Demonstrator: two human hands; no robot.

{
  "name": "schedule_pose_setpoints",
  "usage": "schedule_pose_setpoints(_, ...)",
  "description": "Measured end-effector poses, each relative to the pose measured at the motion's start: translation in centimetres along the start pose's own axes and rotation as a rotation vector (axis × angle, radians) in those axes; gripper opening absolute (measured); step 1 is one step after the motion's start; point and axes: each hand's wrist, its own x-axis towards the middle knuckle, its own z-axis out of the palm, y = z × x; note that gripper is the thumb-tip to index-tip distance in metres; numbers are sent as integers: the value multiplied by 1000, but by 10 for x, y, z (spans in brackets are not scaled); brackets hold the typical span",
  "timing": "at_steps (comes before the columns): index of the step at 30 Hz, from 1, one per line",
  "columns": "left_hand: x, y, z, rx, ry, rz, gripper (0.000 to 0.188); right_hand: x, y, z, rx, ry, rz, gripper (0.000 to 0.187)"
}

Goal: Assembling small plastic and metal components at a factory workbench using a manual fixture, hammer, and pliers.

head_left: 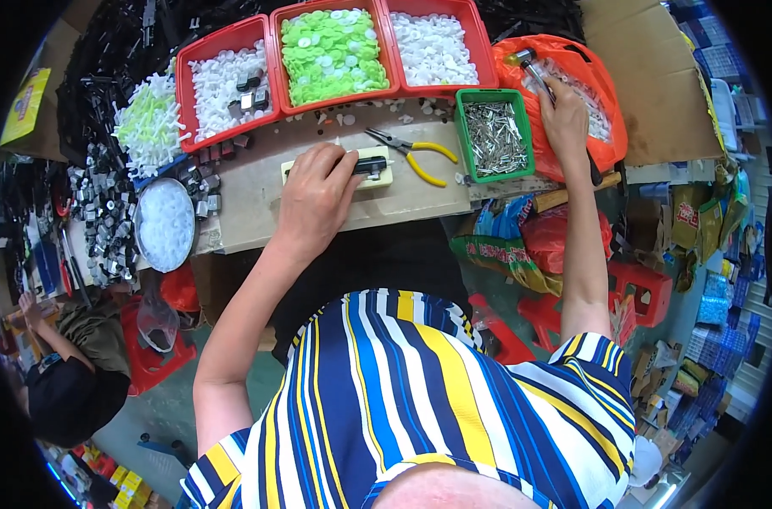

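While the left hand [316, 202] rests curled over a small black plastic part [368, 165] on a pale yellow rectangular block [383, 177], fingers pinching the part against the block, the right hand [564, 119] reaches out to the far right and grips a small metal-headed hammer [522, 62] by its handle. That hand lies over an orange plastic bag [602, 85] that holds small white pieces. The block sits near the middle of a beige cardboard-covered work surface [259, 204].

Just right of the block lie yellow-handled pliers [420, 153], and beyond them stands a green rectangular plastic tray [493, 134] filled with small silvery metal pins. Along the far edge stand three red plastic trays side by side: the left red tray [225, 81] holds white round plastic caps with a few dark and metallic bits on top, the middle red tray [331, 51] is heaped with bright green round caps, and the right red tray [437, 47] holds white round caps.

At the left of the surface a round metal bowl [165, 222] is full of white caps, with small grey metal blocks [106, 212] scattered just beside it and a heap of pale green and white plastic sticks [148, 119] further back. Another person [64, 373] in dark clothes sits low at the left.
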Motion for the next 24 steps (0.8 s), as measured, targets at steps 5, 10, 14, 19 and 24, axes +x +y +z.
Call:
schedule_pose_setpoints(5, 1, -5, -1, -72, -60, -52, 32, -5, -65, -35, 43, 62, -124, 18)
schedule_pose_setpoints(10, 14, 4, -19, -302, -5, -240, 35, -46, -156, -36, 362, -424, -359, 23)
schedule_pose_setpoints(14, 14, 4, -29, -357, 133, -188, 33, -50, -172, -26, 155, -616, -383, 25)
schedule_pose_setpoints(19, 4, 7, -35, -526, 121, -292, 32, -46, -179, -15, 154, -536, -349, 17)
schedule_pose_setpoints(24, 1, 10, -37, -599, 103, -437, 26, -39, -176, -14, 201, -379, -268, 13)
